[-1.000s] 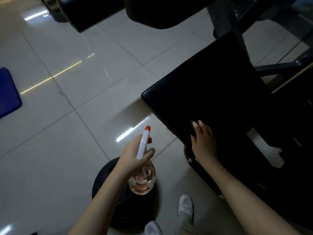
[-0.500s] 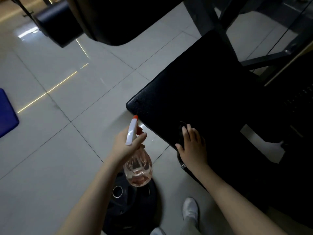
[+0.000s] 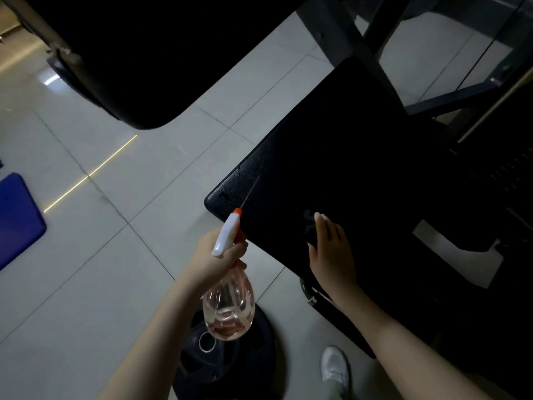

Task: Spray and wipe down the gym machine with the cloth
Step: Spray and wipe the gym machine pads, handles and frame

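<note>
The gym machine's black padded seat (image 3: 360,157) fills the right half of the view. My left hand (image 3: 213,259) grips a clear spray bottle (image 3: 229,304) with a white and orange trigger head, its nozzle at the seat's near corner; a thin streak of spray runs from the nozzle over the pad. My right hand (image 3: 331,249) lies flat with straight fingers on a dark cloth (image 3: 310,228) at the seat's near edge. The cloth is mostly hidden under the hand and hard to tell from the black pad.
A second black pad (image 3: 138,59) of the machine hangs overhead at the top left. A black weight plate (image 3: 227,362) lies on the tiled floor below the bottle. A blue mat (image 3: 17,217) is at the left edge. Dark frame bars (image 3: 450,99) stand behind the seat. My white shoe (image 3: 334,368) is below.
My left hand has brought the bottle's nozzle up to the seat's corner and a spray streak now shows. My right hand has stayed on the cloth. The view has tilted upward.
</note>
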Available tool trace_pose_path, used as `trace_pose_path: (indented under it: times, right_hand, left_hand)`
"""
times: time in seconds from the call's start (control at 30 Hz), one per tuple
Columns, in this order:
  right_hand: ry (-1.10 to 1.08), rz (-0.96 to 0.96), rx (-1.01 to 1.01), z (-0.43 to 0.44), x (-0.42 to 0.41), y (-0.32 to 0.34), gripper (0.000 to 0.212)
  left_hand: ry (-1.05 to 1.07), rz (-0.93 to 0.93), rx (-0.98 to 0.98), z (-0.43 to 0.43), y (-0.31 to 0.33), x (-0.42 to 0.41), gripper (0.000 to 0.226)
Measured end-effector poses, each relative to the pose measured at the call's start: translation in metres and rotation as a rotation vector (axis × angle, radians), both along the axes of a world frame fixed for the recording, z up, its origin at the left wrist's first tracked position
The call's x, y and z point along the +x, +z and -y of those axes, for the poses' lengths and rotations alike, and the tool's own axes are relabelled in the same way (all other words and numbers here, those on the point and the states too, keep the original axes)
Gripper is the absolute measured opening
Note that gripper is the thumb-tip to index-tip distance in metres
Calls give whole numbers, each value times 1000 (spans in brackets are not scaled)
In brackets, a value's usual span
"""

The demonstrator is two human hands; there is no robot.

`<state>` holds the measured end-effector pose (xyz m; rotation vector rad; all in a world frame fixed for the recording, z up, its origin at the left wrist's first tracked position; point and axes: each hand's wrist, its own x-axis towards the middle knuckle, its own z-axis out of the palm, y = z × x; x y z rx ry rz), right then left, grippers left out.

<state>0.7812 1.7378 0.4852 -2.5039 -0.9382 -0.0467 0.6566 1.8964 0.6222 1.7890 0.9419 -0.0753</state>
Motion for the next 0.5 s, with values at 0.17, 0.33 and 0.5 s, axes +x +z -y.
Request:
trace_pose_path:
  times: [0.17, 0.33, 0.5]
  right_hand:
    - [3, 16, -25, -8, 20, -2, 59]
    - [0, 38, -15, -5, 20, -7, 51]
    - [-17, 21, -43, -8, 18, -9, 51]
  left_hand:
    - [-30, -13, 44, 0, 0, 16, 17]
    - [15, -8, -42, 4, 2, 35, 33]
    - [-13, 4, -60, -3, 7, 57, 45]
